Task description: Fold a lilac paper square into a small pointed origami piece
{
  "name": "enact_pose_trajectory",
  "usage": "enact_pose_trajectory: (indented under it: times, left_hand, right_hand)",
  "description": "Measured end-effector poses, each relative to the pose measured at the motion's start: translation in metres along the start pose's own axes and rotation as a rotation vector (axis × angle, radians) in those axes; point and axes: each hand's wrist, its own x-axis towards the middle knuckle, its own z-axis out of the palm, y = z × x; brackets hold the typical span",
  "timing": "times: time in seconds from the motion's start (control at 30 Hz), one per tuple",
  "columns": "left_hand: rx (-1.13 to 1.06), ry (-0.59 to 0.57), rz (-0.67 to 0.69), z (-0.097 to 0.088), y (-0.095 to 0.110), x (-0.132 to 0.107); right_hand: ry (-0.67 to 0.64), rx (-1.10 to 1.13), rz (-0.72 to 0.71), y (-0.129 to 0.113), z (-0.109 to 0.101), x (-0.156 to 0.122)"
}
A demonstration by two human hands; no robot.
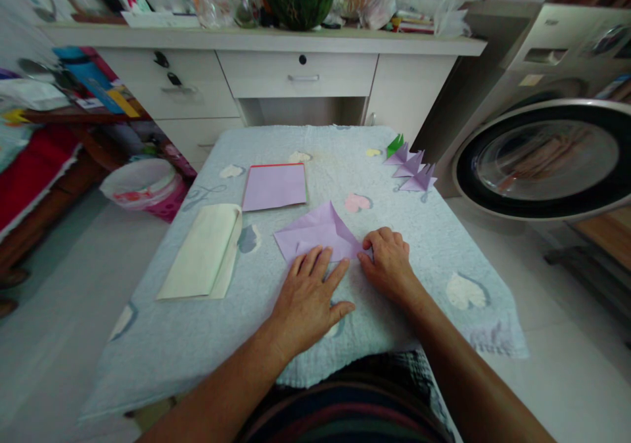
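One partly folded purple sheet (318, 231) lies near the middle of the cloth-covered desk (434, 233), just in front of the person. Two hands are on it. The left hand (308, 295) lies flat with its fingers spread on the sheet's near edge. The right hand (389, 259) is curled, its fingertips at the sheet's right corner; whether it pinches the paper I cannot tell. Beyond lies one stack of square paper (275, 186), purple on top, and to the left one cream folded sheet (204, 251). At the far right corner sit three folded purple pieces (413, 169) and one green piece (395, 144).
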Motion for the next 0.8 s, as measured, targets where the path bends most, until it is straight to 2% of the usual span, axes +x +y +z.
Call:
enact_pose_trajectory:
  times: [0.3,0.43,0.5,0.57,0.63,0.73,0.8]
  left_hand:
    - [-0.011,-0.022,-0.008,0.001,0.0,0.0]
    - [-0.012,-0.027,-0.007,0.0,0.0,0.0]
    - [-0.01,-0.025,-0.004,0.0,0.0,0.0]
    - [-0.01,-0.022,-0.001,0.0,0.0,0.0]
    - [-0.012,-0.017,0.002,0.0,0.001,0.001]
    - [-0.014,-0.008,-0.001,0.0,0.0,0.001]
    - [-0.015,-0.007,-0.004,0.0,0.0,0.001]
  right_hand:
    - [-0.005,0.045,0.039,0.009,-0.001,0.0]
    - [0.011,0.157,0.026,0.017,-0.001,0.0]
    - [0.059,0.242,0.02,0.019,-0.003,-0.002]
    - [0.154,0.347,-0.028,0.018,-0.006,-0.004]
    - [0.237,0.454,-0.148,0.015,-0.01,-0.006]
    - [0.213,0.515,-0.325,0.01,-0.013,-0.01]
    - [0.202,0.465,-0.305,0.011,-0.012,-0.012]
